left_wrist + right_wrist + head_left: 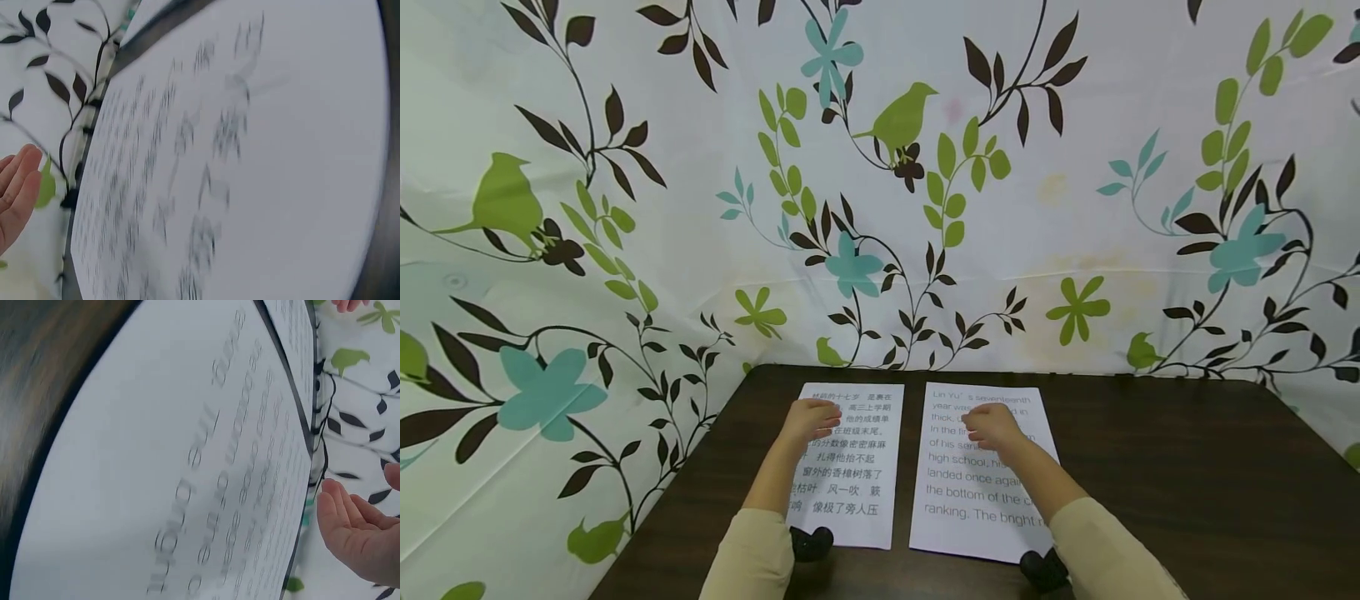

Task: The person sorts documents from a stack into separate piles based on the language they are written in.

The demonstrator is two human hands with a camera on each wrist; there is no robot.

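Two printed white sheets lie side by side on a dark table. Chinese characters cover the left sheet; the right sheet bears English text. My left hand hovers over the upper part of the Chinese sheet, holding nothing, its fingers loosely bent toward the right. Above the English sheet is my right hand, also holding nothing, with relaxed fingers pointing left. In the right wrist view, the right hand's fingers are gently curved, the thumb apart from them. The left wrist view catches only the left fingertips at its edge.
The dark wooden table extends to the right of the sheets. Behind it hangs a white cloth printed with leaves, birds and flowers. Black wrist devices sit near both cream sleeves.
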